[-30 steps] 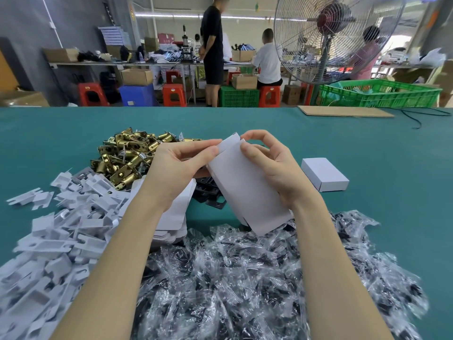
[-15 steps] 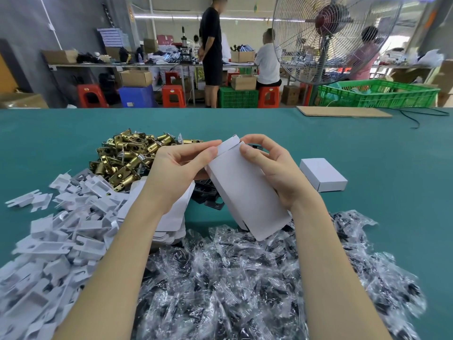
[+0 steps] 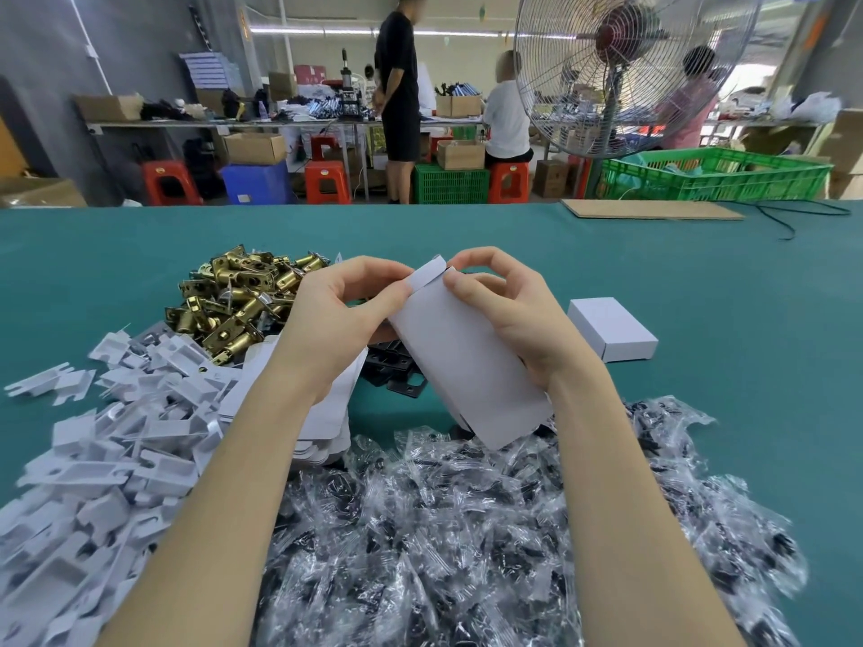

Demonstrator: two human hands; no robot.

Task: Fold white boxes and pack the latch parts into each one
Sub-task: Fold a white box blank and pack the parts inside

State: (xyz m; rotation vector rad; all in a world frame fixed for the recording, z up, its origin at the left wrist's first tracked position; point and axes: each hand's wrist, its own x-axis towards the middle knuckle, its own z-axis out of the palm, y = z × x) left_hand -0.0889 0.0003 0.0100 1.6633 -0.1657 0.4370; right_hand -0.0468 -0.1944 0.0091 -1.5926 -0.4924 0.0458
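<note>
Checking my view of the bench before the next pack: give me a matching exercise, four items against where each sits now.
Items:
1. brass latches
2. closed white box
3. bagged parts
4. white box being folded

Places:
A. held up in both hands
B. heaped nearest the camera
C. on the teal table, right of the right hand
D. piled left of the left hand, farther back

Pairs: 1-D, 2-C, 3-B, 4-A

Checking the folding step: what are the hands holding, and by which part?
Both hold one white box at its far end: left hand pinches the end flap, right hand grips the edge beside it.
</note>
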